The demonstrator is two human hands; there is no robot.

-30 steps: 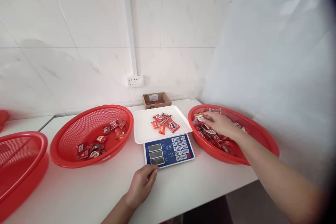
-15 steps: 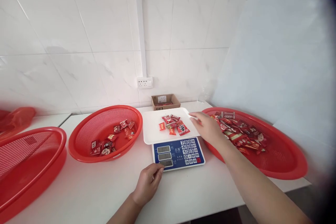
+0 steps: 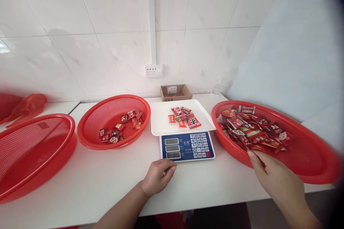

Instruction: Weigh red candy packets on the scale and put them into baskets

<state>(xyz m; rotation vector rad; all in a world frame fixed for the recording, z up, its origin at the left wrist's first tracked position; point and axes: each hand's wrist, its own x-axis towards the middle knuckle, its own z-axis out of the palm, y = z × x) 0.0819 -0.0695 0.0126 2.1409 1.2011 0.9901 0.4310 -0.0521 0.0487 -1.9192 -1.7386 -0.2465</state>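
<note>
My right hand [image 3: 281, 175] is at the near rim of the right red basket [image 3: 227, 142], thumb and fingers closed on it. Wrapped candies [image 3: 248, 128] in mostly red wrappers are heaped in that basket. My left hand [image 3: 158, 176] rests at the front edge of the digital scale [image 3: 188, 146], fingers curled together with no held thing visible. On the scale's white tray [image 3: 161, 125] lies a small pile of red wrapped candies [image 3: 184, 116], one larger packet among them. The scale has a blue panel with three displays and a keypad.
Another red basket [image 3: 91, 144] holding several candies stands left of the scale. A further red basket [image 3: 53, 171] is at far left, with a red plastic bag [image 3: 29, 107] behind. A cardboard box [image 3: 176, 93] and clear bottle [image 3: 218, 86] stand by the wall.
My right hand has left the scale tray's right edge and come down and right to the basket's rim. My left hand stays by the scale. The view has tilted down slightly.
</note>
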